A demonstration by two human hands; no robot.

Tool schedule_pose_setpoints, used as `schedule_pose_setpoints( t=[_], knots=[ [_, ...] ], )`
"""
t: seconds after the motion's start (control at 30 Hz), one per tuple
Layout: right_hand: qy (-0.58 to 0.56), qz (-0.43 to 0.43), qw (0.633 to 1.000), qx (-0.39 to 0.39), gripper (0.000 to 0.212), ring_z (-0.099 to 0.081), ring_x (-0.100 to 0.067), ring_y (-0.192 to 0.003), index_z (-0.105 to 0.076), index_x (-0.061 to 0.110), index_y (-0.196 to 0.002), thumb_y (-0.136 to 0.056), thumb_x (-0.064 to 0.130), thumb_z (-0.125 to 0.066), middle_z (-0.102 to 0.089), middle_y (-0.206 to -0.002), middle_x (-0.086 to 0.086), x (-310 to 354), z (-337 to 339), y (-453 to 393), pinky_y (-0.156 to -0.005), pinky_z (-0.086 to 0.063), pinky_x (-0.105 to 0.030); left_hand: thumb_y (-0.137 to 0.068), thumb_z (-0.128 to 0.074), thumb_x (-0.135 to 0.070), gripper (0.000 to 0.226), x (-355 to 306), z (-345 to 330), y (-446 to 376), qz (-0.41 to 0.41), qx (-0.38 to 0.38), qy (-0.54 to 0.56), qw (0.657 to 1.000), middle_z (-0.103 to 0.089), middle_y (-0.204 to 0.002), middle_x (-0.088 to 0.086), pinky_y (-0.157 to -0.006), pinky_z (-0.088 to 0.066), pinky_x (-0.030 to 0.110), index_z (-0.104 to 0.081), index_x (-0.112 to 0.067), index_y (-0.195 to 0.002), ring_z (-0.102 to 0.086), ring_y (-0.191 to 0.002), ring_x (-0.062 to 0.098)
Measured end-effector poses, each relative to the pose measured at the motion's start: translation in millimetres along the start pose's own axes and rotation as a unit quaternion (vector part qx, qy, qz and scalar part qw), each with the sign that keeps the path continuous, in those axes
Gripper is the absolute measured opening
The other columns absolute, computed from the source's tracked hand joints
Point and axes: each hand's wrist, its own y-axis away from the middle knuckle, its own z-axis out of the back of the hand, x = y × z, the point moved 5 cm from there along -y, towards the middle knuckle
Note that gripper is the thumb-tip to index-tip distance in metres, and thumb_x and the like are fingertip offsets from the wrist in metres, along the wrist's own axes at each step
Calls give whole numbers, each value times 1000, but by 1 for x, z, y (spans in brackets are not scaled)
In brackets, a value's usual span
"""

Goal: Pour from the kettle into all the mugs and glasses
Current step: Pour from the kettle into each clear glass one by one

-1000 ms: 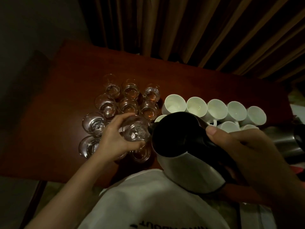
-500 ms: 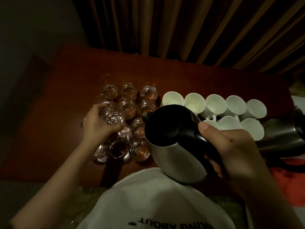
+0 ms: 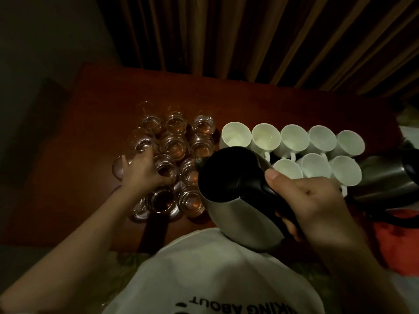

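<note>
Left of the right hand [image 3: 317,207], which grips the kettle [image 3: 240,200] handle, the left hand [image 3: 145,175] holds a glass [image 3: 164,169] among the others; steady it, tip slowly, spout close above its rim.

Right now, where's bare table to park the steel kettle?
Bare reddish-brown wooden table lies left of the clear drinking glasses, and in a strip behind them and the white ceramic mugs, up to the striped curtain. The centre is packed: glasses, left hand, black-lidded steel kettle in the right hand, mugs, then a second steel kettle.
</note>
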Motion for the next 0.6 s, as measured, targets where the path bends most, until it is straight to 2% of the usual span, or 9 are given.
schedule_pose_setpoints(
  t=[0.13, 0.23, 0.33, 0.4, 0.47, 0.5, 0.53, 0.6],
  knots=[
    [11, 8, 1000, 11, 72, -36, -17, -33, -43, -3, -43, -68, 64, -50, -41, -37, -12, -5, -5, 4, -41, -33, -27, -67, -77, -59, 97, -2, 2, 2, -1, 18, -44, 999, -45, -144, 10, -117, -2, 56, -34, -15, -142, -33, -138, 27],
    [15, 9, 1000, 13, 77, -35, -18, -33, -42, -4, -44, -75, 64, -60, -40, -37, -11, -9, -9, 7, -45, -32, -32, -69, -76, -59, 100, -4, 5, 12, -14, -2, -24, 1000, -33, -152, 8, -117, -3, 55, -31, -15, -146, -25, -141, 26],
    [29, 7, 999, 16, 73, -35, -21, -36, -41, -3, -47, -78, 60, -61, -38, -39, -17, -14, -12, 10, -48, -32, -36, -70, -78, -52, 88, -4, 10, 32, -66, -62, 35, 995, -43, -140, 9, -116, -15, 57, -42, -12, -140, -33, -134, 29],
    [49, 8, 998, 26, 76, -35, -29, -39, -42, -4, -50, -73, 66, -61, -38, -44, -24, -14, -16, 12, -48, -34, -40, -67, -72, -61, 83, 2, 11, 49, -71, -81, 66, 992, -51, -127, 9, -114, -21, 52, -51, -11, -130, -41, -125, 30],
    [77, 19, 996, 29, 76, -36, -36, -43, -42, -4, -53, -68, 69, -56, -36, -46, -23, -12, -20, 14, -48, -36, -46, -60, -54, -75, 90, 8, 6, 65, -70, -69, 51, 994, -53, -126, 8, -117, -9, 42, -53, -14, -126, -41, -127, 27],
    [88, 24, 995, 30, 74, -34, -36, -43, -41, -3, -53, -68, 68, -54, -34, -45, -22, -11, -22, 16, -48, -35, -48, -59, -50, -77, 92, 10, 1, 71, -73, -59, 33, 995, -52, -130, 7, -116, -4, 42, -51, -15, -127, -40, -129, 25],
    [96, 30, 994, 31, 72, -32, -34, -43, -40, -3, -52, -71, 64, -57, -32, -44, -20, -11, -24, 17, -47, -34, -48, -58, -52, -78, 95, 13, -3, 76, -74, -48, 13, 996, -49, -134, 7, -117, -1, 44, -50, -16, -129, -37, -132, 25],
    [101, 36, 994, 35, 69, -28, -26, -40, -38, -1, -49, -78, 57, -61, -29, -42, -14, -12, -28, 19, -47, -32, -46, -60, -69, -73, 97, 17, -10, 81, -66, -33, -11, 997, -44, -141, 7, -117, 2, 51, -44, -16, -135, -31, -138, 24]
  ],
)
